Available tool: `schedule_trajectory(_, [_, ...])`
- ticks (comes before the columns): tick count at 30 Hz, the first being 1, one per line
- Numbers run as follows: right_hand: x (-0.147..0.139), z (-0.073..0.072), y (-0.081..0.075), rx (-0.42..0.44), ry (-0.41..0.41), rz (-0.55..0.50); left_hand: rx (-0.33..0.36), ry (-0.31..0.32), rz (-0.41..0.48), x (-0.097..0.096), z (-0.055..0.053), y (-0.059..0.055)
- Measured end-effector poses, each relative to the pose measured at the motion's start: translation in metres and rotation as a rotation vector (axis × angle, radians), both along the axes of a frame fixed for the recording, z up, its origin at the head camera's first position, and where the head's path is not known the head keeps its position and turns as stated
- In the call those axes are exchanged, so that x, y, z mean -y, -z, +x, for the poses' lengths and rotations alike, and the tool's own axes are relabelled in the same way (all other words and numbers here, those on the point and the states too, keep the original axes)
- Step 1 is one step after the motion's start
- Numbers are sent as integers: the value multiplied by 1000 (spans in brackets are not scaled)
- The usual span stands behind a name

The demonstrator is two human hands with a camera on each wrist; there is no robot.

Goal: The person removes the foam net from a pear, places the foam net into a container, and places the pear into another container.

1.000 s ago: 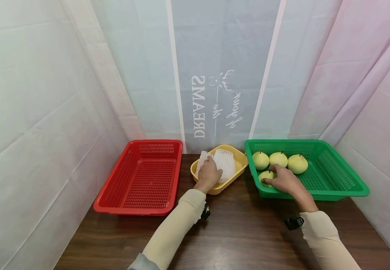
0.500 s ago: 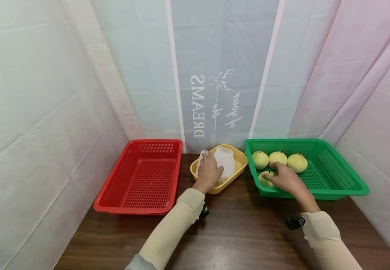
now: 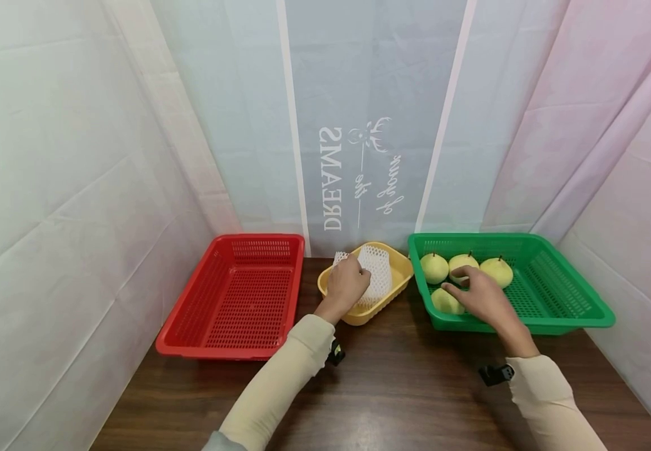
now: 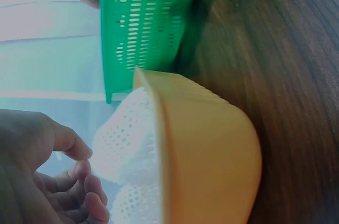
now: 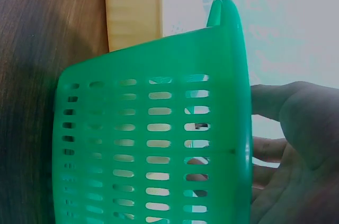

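My left hand (image 3: 349,283) is over the yellow basket (image 3: 361,318). In the left wrist view, thumb and index fingertips (image 4: 85,156) meet at the edge of a white foam net (image 4: 124,142), pinching it. A second foam net (image 3: 378,275) lies beside it in the basket. My right hand (image 3: 483,295) is over the left part of the green basket (image 3: 528,324), thumb and fingers apart and relaxed. Below its thumb sits a pale yellow-green pear (image 3: 446,303). Its fingers overlap another pear (image 3: 463,265) in the row behind. The right wrist view shows the fingers (image 5: 270,99) beyond the basket rim.
Two more pears, one at the left (image 3: 434,268) and one at the right (image 3: 497,273), lie in the green basket's back row. A red basket (image 3: 246,307) stands on the left side of the brown wooden table (image 3: 393,401). Printed cloth (image 3: 381,62) hangs behind.
My right hand has loosened from the front pear and shifted up and right; that pear shows more now. My left hand has drawn slightly left, its thumb closing toward the fingers.
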State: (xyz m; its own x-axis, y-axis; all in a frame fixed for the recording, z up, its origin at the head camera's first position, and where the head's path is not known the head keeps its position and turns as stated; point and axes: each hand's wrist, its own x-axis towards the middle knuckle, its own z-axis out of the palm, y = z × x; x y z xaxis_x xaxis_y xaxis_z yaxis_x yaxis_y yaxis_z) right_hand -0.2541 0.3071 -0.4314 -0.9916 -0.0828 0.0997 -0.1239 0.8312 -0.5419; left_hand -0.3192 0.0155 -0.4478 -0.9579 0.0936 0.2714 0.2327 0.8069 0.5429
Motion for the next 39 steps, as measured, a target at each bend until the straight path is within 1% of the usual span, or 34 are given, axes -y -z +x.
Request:
schedule_trajectory(1, [0,0,-1,-6,0,-7,-25,10,4,1,-5,6])
schedule_trajectory(4, [-1,2,-2,-24,0,-29,-37,20,13,6,-1,1])
schedule_trajectory(7, [-1,2,-4,-39,0,-46,-17,31,17,10,2,-6])
schedule_trajectory(8, [-1,3,-5,-44,-1,-52,11,32,23,11,8,-17])
schedule_trajectory(12, [0,3,-10,-62,-21,-56,39,54,32,16,11,-29])
schedule_trajectory(18, [-3,1,-15,-69,-67,-35,30,131,32,27,15,-43])
schedule_trajectory(20, [-5,0,-15,-68,-81,-29,22,155,36,32,16,-46])
schedule_trajectory(23, [-7,0,-16,-67,-96,-20,8,175,39,40,17,-49])
schedule_trajectory(31, [-12,-1,-18,-75,-109,2,-57,239,28,62,18,-55])
schedule_trajectory(36, [-16,-4,-18,-78,-131,28,-59,268,31,80,17,-61])
schedule_trajectory(39, [-19,-5,-19,-69,-154,44,-46,277,46,92,14,-63])
